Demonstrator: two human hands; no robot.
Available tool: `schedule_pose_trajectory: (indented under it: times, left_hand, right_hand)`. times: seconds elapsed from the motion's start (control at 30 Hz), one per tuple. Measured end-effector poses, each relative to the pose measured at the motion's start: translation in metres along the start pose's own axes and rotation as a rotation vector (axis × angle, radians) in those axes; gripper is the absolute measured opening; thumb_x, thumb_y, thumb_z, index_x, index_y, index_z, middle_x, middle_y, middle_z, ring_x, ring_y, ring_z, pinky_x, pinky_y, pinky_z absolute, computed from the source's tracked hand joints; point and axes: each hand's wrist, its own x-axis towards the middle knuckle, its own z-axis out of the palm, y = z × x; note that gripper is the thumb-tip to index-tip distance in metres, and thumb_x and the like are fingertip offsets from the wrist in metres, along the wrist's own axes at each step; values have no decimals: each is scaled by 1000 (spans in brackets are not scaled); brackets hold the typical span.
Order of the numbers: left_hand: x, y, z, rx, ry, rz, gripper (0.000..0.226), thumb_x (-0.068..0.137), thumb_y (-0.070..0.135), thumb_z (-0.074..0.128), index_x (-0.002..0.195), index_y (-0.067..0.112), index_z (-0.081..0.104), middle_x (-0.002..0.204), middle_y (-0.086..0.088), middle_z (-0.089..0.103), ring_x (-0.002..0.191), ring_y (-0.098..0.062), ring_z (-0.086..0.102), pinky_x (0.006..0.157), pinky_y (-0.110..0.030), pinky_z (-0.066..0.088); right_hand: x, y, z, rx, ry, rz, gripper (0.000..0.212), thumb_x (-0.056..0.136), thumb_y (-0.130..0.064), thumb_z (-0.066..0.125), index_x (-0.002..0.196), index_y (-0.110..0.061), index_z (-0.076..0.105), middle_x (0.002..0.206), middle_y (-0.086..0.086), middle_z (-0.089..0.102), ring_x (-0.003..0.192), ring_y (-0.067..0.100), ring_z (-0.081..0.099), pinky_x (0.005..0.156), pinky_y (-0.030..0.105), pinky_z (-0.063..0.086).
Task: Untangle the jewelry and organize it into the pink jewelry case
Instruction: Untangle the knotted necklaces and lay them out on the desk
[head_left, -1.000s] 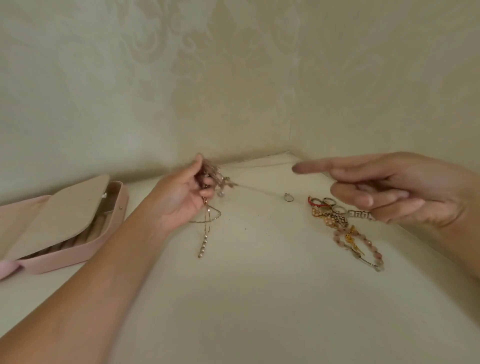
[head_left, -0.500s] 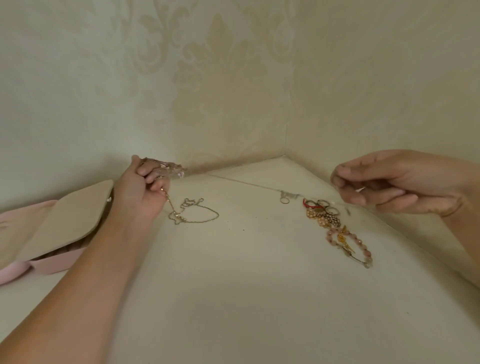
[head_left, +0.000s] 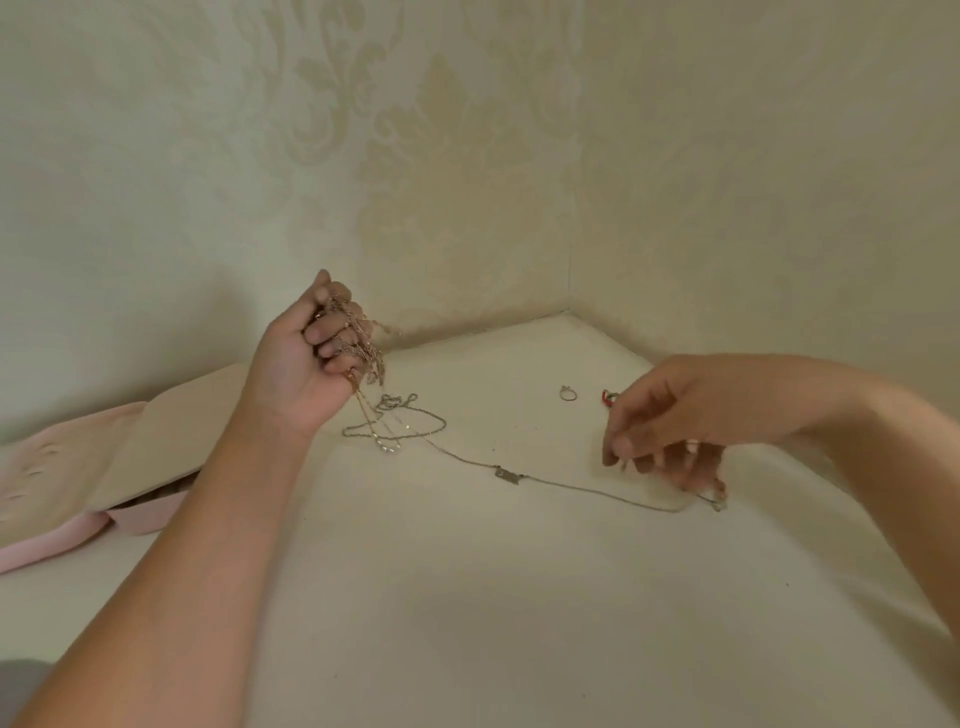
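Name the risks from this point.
1. The thin chain runs from the tangle gripped in the left hand to the right hand; pulling hard may tighten knots or snap it.
2. Lifting the tangle could drag the looped chain off the table.
3. The loose ring near the right hand could get knocked away.

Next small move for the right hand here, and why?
Probably draw the thin chain out to the right with the right hand. It seems pinched at its far end, lies slack on the table, and its other end runs up into the tangled bundle gripped by the raised left hand.
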Motion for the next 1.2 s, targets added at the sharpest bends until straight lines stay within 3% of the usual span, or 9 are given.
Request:
schedule_pose_trajectory:
  times: [0.13, 0.3, 0.4, 0.5, 0.63, 0.73, 0.83, 1.07, 1.2]
  left_hand:
    - [-7, -8, 16, 115, -192, -79, 17, 66, 32, 78, 65, 25, 63, 40, 9, 21, 45, -4, 14, 31, -13, 21]
    - [-13, -20, 26, 205, -345, -223, 14, 70, 33, 78, 78, 24, 71, 44, 11, 17, 42, -4, 14, 34, -11, 21]
    - [-13, -22, 24, 220, -413, -280, 23, 75, 31, 73, 97, 24, 74, 46, 13, 19, 40, -3, 16, 35, -12, 15]
    - [-12, -21, 22, 251, -436, -324, 31, 73, 29, 77, 104, 27, 72, 44, 13, 20, 39, -2, 14, 35, -12, 15]
    - [-7, -25, 19, 265, -333, -277, 35, 64, 26, 84, 98, 25, 73, 39, 14, 34, 37, -2, 16, 34, -12, 17]
    - [-3, -23, 14, 279, -215, -265, 32, 60, 21, 86, 85, 21, 66, 44, 12, 37, 36, 1, 28, 32, -12, 22]
    - [-3, -24, 17, 498, -107, -309, 9, 79, 16, 63, 84, 18, 56, 43, 11, 31, 35, 0, 24, 34, -14, 12]
    - [-4, -27, 20, 915, 213, -196, 41, 95, 30, 57, 60, 18, 37, 45, 6, 22, 37, -10, 19, 38, -19, 13]
    - [-6, -26, 21, 1013, 161, -285, 39, 95, 38, 55, 63, 19, 43, 45, 6, 35, 38, -11, 37, 39, -18, 29]
  right_hand:
    - [16, -21, 22, -249, 348, -117, 15, 80, -43, 72, 93, -36, 74, 98, -14, 68, 93, 6, 64, 87, 31, 52]
    - [46, -61, 58, 343, 213, -352, 25, 82, -27, 74, 106, -22, 71, 105, -6, 72, 100, 0, 64, 91, 19, 49]
    - [58, -64, 61, 548, 141, -374, 16, 86, -19, 70, 98, -9, 68, 90, 5, 72, 88, 12, 67, 97, 29, 50]
    - [59, -61, 58, 782, 66, -353, 3, 91, -8, 62, 90, -8, 65, 71, 1, 63, 55, 10, 57, 68, 22, 56]
    - [53, -56, 53, 677, 213, -356, 9, 91, -8, 60, 86, -11, 67, 60, -6, 48, 44, 4, 27, 43, 15, 25]
    - [47, -47, 45, 723, 336, -359, 13, 88, -7, 61, 82, -14, 70, 60, -7, 48, 44, 4, 25, 41, 15, 20]
    - [44, -39, 36, 825, 424, -329, 11, 85, -8, 64, 77, -13, 69, 58, -9, 48, 41, 4, 22, 38, 15, 17]
    - [42, -34, 39, 1001, 86, -444, 12, 74, -15, 63, 63, -18, 67, 72, -7, 56, 56, 8, 31, 47, 18, 23]
    - [46, -35, 41, 1100, 82, -465, 14, 79, -17, 57, 68, -15, 67, 73, -2, 60, 51, 6, 32, 45, 17, 22]
